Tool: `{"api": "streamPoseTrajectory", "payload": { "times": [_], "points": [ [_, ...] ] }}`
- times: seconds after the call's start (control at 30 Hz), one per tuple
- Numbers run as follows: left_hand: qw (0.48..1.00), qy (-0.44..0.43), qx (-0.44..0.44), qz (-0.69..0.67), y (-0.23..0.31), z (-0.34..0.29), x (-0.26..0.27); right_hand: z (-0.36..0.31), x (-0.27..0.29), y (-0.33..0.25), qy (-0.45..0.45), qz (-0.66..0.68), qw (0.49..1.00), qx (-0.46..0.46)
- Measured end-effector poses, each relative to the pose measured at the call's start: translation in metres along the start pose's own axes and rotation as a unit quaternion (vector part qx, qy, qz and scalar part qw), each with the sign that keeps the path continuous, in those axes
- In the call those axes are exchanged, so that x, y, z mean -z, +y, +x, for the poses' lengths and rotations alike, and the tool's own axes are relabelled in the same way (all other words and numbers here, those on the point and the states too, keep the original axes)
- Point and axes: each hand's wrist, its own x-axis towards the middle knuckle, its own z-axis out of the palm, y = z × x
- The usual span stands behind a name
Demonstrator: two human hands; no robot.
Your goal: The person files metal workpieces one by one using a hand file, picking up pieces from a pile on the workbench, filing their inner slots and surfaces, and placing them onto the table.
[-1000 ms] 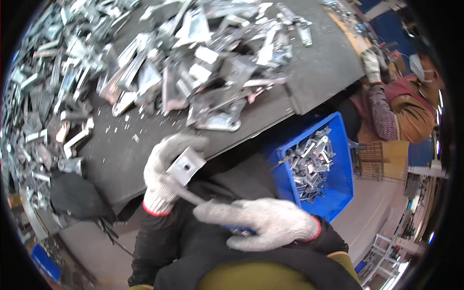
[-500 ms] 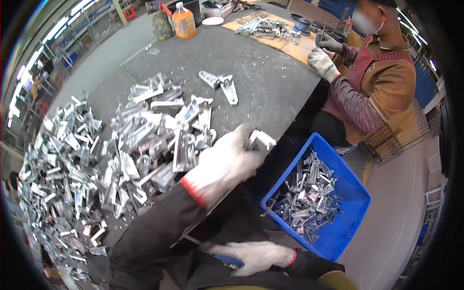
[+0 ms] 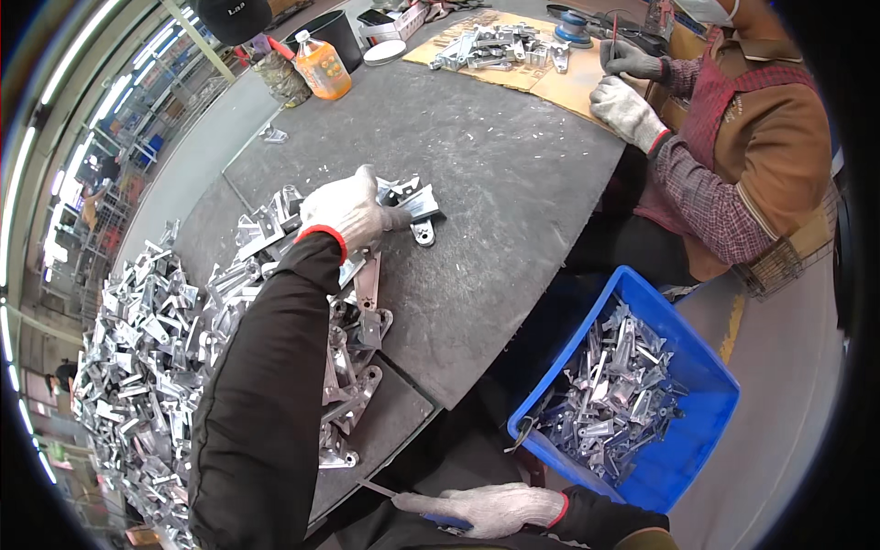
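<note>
My left hand (image 3: 344, 215), in a white knit glove with a red cuff, reaches over the table. Its thumb and fingers close on the near end of a silvery metal bracket (image 3: 420, 203). Under and beside that piece lies another bracket (image 3: 423, 233), its rounded, holed end showing. Low in the view, my right hand (image 3: 495, 510), gloved alike, is wrapped round a blue-handled tool with a thin flat metal blade (image 3: 378, 489). Most of the handle is hidden by the glove. A heap of similar metal brackets (image 3: 147, 367) covers the table's left side, partly behind my left sleeve.
A blue bin (image 3: 701, 367) holding many metal parts stands below the dark table's (image 3: 495, 183) right edge. Across the corner sits a co-worker with gloved hands (image 3: 632, 105) at a cardboard sheet (image 3: 550, 87) bearing brackets. An orange bottle (image 3: 324, 69) stands at the far edge.
My left hand has swung from the table's right edge, forward and left, carrying a bracket to the loose brackets. My right hand stays low with the tool. The view has shifted.
</note>
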Motion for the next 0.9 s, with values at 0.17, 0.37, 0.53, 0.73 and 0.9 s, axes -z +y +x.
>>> {"api": "streamPoseTrajectory", "payload": {
  "times": [0.17,0.37,0.53,0.73,0.9],
  "points": [
    [0.995,-0.045,-0.046,-0.079,0.012,0.030,-0.009,0.001,0.018,-0.002,-0.048,-0.026,0.998,-0.032],
    [0.978,0.050,-0.087,-0.185,0.032,0.033,-0.003,0.005,0.009,0.024,0.041,-0.049,0.992,0.105],
    [0.968,-0.082,-0.121,0.204,0.006,-0.007,0.025,0.005,0.018,0.020,-0.035,-0.081,0.995,0.053],
    [0.990,-0.044,-0.130,0.024,-0.042,-0.040,0.002,0.011,0.012,0.007,-0.062,-0.122,0.990,0.033],
    [0.985,0.121,-0.096,-0.073,-0.054,-0.075,0.022,0.016,0.006,0.000,-0.073,-0.087,0.993,0.023]
  ]
}}
